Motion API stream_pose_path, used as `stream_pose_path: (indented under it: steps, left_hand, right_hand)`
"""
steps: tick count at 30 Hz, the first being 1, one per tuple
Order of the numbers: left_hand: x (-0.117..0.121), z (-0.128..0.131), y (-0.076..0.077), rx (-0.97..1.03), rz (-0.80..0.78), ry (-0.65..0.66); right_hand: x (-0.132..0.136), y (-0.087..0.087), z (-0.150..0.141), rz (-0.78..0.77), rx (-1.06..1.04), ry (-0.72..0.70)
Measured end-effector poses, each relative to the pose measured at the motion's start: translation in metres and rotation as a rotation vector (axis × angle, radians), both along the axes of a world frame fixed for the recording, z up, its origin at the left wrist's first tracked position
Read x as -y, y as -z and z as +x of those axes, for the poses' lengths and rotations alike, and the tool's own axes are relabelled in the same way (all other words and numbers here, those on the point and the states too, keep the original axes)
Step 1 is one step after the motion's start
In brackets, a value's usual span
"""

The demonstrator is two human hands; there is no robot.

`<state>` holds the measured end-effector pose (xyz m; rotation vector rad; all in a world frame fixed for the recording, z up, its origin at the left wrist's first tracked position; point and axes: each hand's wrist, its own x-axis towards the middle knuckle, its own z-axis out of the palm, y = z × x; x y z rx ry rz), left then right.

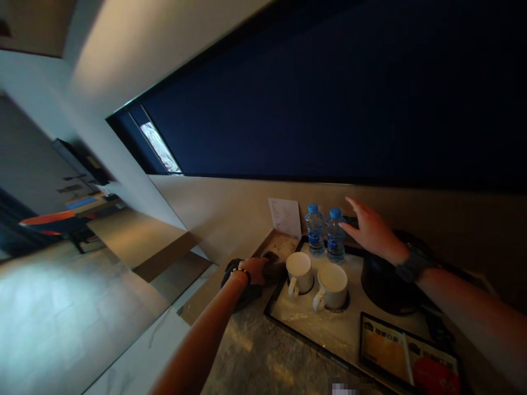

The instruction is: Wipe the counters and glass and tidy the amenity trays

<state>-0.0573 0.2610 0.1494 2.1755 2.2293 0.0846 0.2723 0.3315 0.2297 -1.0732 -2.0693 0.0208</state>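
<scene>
My left hand [256, 270], with a beaded bracelet at the wrist, presses on a dark grey cloth [242, 293] on the counter, left of the tray; its fingers are closed on the bunched fabric. My right hand [373, 233], wearing a dark watch, is open with fingers apart beside the right-hand water bottle [335, 241]. Whether it touches that bottle I cannot tell. A second blue-capped bottle [315, 233] stands next to it. In front of them, two white mugs [300, 271] sit on the black-rimmed tray [302, 329]. A black kettle [382, 288] is partly hidden under my right forearm.
A box of packets [387, 351] lies at the tray's front right. A white card [285, 216] leans against the wall behind the stone counter [255, 362]. Above is a dark blue recessed panel [329, 109]. A bench [140, 236] and an orange chair [49, 219] are far left.
</scene>
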Motion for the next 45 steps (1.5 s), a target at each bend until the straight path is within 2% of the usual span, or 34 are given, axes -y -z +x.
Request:
stream_pose_path:
  steps: [2, 4, 7, 9, 11, 13, 16, 19, 22, 26, 29, 33, 39, 42, 45]
  left_hand:
    - [-0.012, 0.0, -0.004, 0.045, 0.059, 0.012]
    - [-0.034, 0.009, -0.02, 0.107, 0.16, 0.037]
    - [-0.078, 0.043, -0.039, 0.341, 0.248, 0.121]
    - [-0.105, 0.073, -0.037, 0.603, 0.276, 0.184]
    - [-0.124, 0.098, -0.025, 0.814, 0.315, 0.183]
    - [-0.135, 0.108, -0.013, 0.897, 0.349, 0.129]
    - [-0.139, 0.095, -0.004, 0.97, 0.351, 0.12]
    - [-0.135, 0.07, -0.008, 1.122, 0.324, 0.231]
    - [-0.128, 0.055, -0.017, 1.277, 0.312, 0.339]
    - [-0.122, 0.052, -0.026, 1.204, 0.358, 0.355]
    - [-0.122, 0.053, -0.03, 1.122, 0.391, 0.371]
    - [-0.124, 0.06, -0.027, 0.966, 0.413, 0.308]
    - [-0.134, 0.066, -0.004, 0.93, 0.385, 0.228]
    - [-0.141, 0.064, 0.004, 0.952, 0.397, 0.201]
    - [-0.15, 0.064, 0.007, 0.929, 0.412, 0.228]
  right_hand:
    - [-0.023, 0.009, -0.025, -0.09, -0.046, 0.052]
    - [-0.041, 0.022, -0.042, -0.159, -0.107, 0.113]
    - [-0.052, 0.04, -0.058, -0.214, -0.193, 0.167]
    - [-0.053, 0.047, -0.06, -0.236, -0.247, 0.181]
    - [-0.05, 0.048, -0.054, -0.267, -0.314, 0.18]
    - [-0.047, 0.042, -0.043, -0.312, -0.406, 0.146]
    - [-0.041, 0.022, -0.022, -0.381, -0.551, 0.015]
    - [-0.033, -0.005, -0.005, -0.428, -0.59, -0.131]
    - [-0.024, -0.027, 0.001, -0.453, -0.547, -0.248]
    - [-0.019, -0.042, 0.001, -0.491, -0.515, -0.315]
    - [-0.02, -0.041, -0.004, -0.505, -0.496, -0.314]
    - [-0.03, -0.018, -0.019, -0.482, -0.449, -0.221]
    - [-0.046, 0.028, -0.042, -0.449, -0.375, -0.128]
    - [-0.051, 0.037, -0.046, -0.423, -0.359, -0.082]
    - [-0.057, 0.038, -0.049, -0.414, -0.336, -0.032]
